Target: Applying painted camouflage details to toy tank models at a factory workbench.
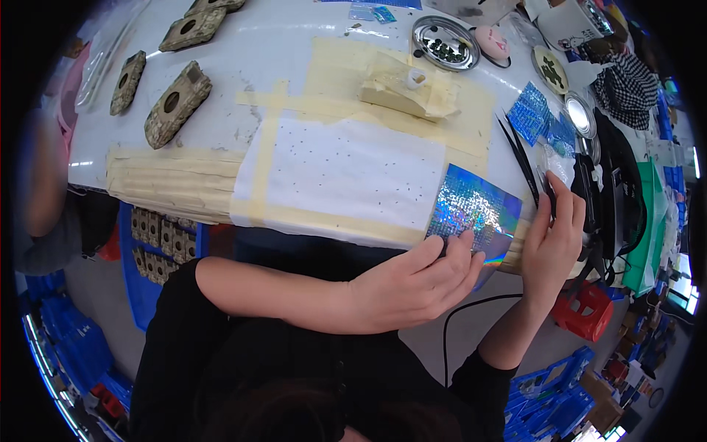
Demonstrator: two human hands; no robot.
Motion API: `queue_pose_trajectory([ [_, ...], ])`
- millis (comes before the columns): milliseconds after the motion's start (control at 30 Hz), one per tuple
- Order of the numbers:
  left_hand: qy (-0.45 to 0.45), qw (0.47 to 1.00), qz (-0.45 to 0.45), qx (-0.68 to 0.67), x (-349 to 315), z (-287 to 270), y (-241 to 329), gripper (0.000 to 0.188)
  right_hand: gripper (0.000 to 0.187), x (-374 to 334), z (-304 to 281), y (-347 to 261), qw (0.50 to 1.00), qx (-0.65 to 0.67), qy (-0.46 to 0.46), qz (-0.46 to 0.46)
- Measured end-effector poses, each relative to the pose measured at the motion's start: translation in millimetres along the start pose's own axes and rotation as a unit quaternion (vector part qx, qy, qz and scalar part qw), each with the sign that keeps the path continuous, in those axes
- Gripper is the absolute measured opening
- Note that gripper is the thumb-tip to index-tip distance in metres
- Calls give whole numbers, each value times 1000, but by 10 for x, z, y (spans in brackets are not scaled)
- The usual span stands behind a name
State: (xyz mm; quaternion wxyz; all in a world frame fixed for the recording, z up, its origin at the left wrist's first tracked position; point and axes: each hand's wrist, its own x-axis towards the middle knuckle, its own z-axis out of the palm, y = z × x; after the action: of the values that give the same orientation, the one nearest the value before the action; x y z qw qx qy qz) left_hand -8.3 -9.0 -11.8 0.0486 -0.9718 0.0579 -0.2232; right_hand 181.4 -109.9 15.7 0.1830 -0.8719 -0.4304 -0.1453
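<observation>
Blue holographic sheet at three o'clock of the view, pinched by the left hand.
The left thumb and fingers are closed on the near edge of this sheet, from its seven o'clock side, at the front of the white table. At four o'clock from the sheet is the right hand, its fingers bent beside the black tweezers; whether they grip something, I cannot tell. White paper with small dark specks lies toward ten o'clock, and a round metal dish of dark green pieces near twelve.
</observation>
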Motion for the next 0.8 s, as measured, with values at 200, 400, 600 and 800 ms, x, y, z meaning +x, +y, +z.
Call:
queue_pose_trajectory([
  [200, 9, 999, 1, 30, -70, 25, 58, 43, 24, 95, -19, 195, 997, -64, 28, -30],
  [400, 51, 998, -9, 30, -91, 98, 93, 41, 13, 139, 17, -84, 996, 41, 2, -83],
  [600, 74, 997, 1, 20, -41, 59, 51, 37, 13, 204, 43, -96, 996, 85, -33, -11],
  [800, 89, 996, -15, 2, 7, 78, 70, 34, 11, 212, 72, -24, 996, 74, -35, -32],
])
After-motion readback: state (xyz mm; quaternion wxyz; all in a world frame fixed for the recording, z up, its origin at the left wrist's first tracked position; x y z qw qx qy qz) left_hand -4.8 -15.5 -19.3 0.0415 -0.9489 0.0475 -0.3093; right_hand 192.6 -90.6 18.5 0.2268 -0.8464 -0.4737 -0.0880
